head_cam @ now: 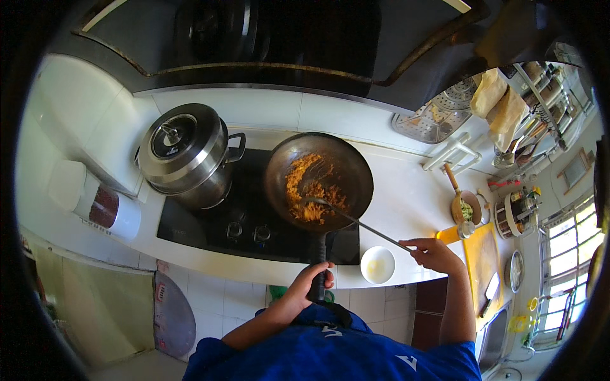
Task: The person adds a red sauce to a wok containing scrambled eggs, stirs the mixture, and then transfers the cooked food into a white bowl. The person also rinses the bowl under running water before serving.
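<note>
My left hand [312,283] is wrapped around the black handle [318,252] of a dark wok [352,181], which sits on the right part of a black glass cooktop [200,238]. Between the fingers of my right hand [431,255] is the end of a long metal ladle [371,229]. Its head rests in the wok among orange-brown crumbled food [305,181], spread in a curve over the wok's left and lower side. A small white bowl [381,255] with a little yellowish residue stands at the counter's front edge, left of my right hand.
A lidded steel pot [190,157] occupies the cooktop's left side. Right of me are a bottle of yellow liquid [450,235], a small wooden-handled pan [467,200] of chopped greens, and a yellow cutting board [481,257] bearing a cleaver [492,288]. A dark range hood [286,43] overhangs the back.
</note>
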Motion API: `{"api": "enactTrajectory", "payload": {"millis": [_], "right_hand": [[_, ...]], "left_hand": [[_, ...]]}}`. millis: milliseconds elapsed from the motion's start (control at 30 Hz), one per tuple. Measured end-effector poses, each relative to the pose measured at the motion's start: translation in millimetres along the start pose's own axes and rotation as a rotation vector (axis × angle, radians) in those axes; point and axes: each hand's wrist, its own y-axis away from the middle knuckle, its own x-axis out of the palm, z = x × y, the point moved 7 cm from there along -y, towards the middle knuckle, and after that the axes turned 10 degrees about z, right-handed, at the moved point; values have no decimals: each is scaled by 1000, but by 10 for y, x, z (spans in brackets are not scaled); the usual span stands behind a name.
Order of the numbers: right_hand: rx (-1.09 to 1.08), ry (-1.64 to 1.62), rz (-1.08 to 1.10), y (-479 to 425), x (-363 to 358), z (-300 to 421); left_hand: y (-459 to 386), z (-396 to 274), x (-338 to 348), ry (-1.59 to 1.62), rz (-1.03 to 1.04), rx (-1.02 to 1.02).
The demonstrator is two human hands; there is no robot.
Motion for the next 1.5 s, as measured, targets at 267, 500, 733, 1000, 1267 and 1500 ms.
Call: {"api": "enactTrajectory", "payload": {"millis": [267,500,733,1000,1267,1500], "right_hand": [[-29,-4,-433,-800,240,-166],[-79,76,-310,-1001,250,91],[61,684,-344,-387,-422,227],[119,437,-460,-951,-200,-12],[103,301,-155,267,-601,130],[16,378,-249,-266,-153,-91]], "left_hand": [[-8,-1,-39,-57,2,-7],[1,-9,-17,-71,-15,-23],[-6,1,-41,-31,-39,-3],[-14,8,-62,-20,-1,1],[24,-1,-25,-6,-18,-5],[-12,15,-21,-9,-11,-13]]}}
